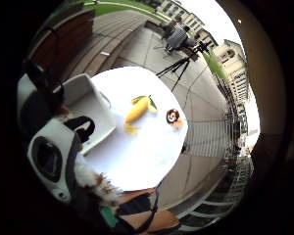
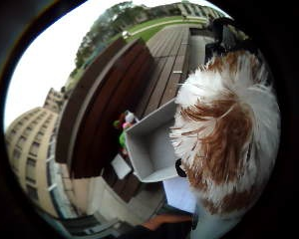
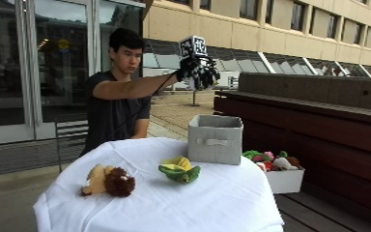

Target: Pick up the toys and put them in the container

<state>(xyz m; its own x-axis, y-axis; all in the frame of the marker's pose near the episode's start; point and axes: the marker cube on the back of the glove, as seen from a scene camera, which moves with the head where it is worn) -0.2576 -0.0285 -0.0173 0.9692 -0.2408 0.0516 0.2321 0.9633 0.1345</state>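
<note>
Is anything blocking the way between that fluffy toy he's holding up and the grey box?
Nothing visible does. The gloved right hand holds the brown-and-white fluffy toy in the air above the grey container, whose top is open and looks empty inside. The other toys lie on the white table, off to the side.

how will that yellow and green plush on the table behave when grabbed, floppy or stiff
The yellow and green plush looks soft and slumped on the white tablecloth, so it will probably squash and flop. It looks light for its size. Its flat, fabric shape makes rolling unlikely.
</note>
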